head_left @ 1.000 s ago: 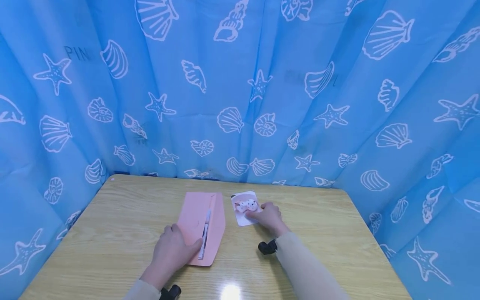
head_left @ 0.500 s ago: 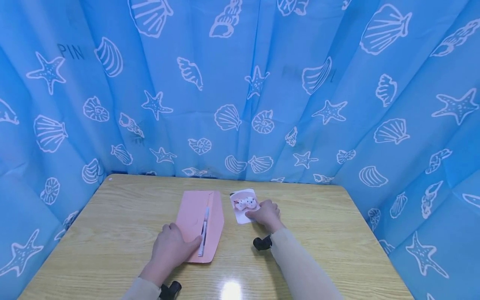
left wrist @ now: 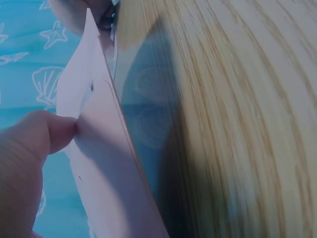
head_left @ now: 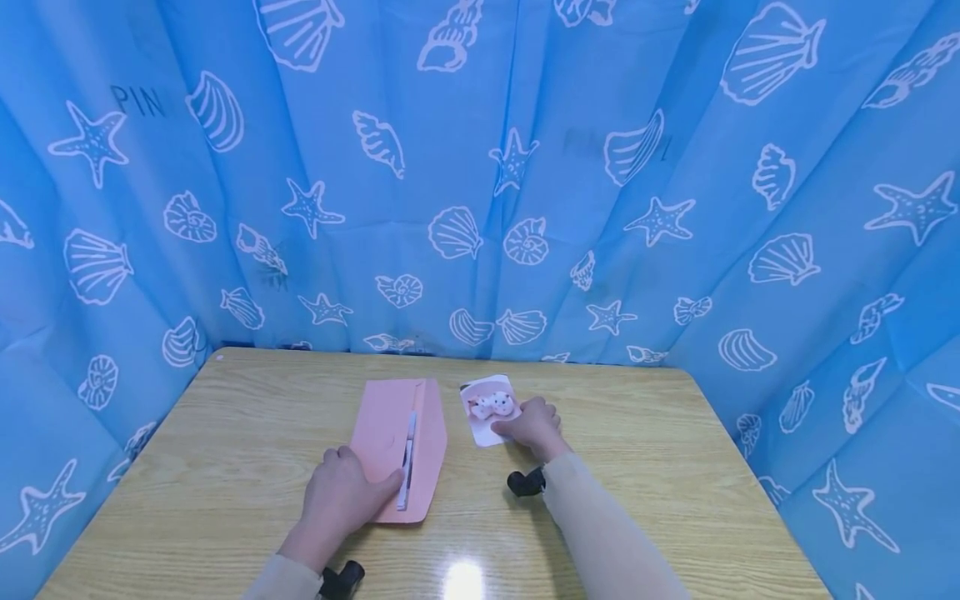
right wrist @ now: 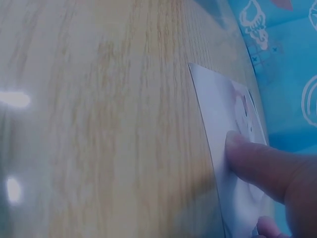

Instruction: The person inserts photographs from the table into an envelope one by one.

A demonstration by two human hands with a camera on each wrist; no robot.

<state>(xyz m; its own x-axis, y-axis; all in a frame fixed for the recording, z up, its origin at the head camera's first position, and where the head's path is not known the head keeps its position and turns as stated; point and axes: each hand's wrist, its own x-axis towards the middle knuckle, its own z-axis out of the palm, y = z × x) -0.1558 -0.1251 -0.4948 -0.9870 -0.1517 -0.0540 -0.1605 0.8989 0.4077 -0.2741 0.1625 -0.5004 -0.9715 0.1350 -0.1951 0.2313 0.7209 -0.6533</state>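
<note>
A pink envelope (head_left: 378, 421) lies left of the table's middle in the head view, its flap unfolded to the right. My left hand (head_left: 341, 500) grips its near left part, thumb at the opening, where a narrow white and dark edge (head_left: 406, 475) shows. In the left wrist view the thumb presses the envelope (left wrist: 109, 144), which stands tilted off the wood. To the right, my right hand (head_left: 534, 427) pinches a small photo card (head_left: 486, 392) by its right side. The card pictures two white animal figures on pink. The right thumb lies on its face in the right wrist view.
The light wooden table (head_left: 247, 433) has rounded far corners. A blue curtain (head_left: 337, 150) with white shells and starfish hangs behind it and along both sides. A bright light reflection (head_left: 462, 579) shows near the table's front.
The head view has shifted slightly, so hands, envelope and card sit a little higher in it. Both hands keep the same holds; the envelope and card have hardly moved.
</note>
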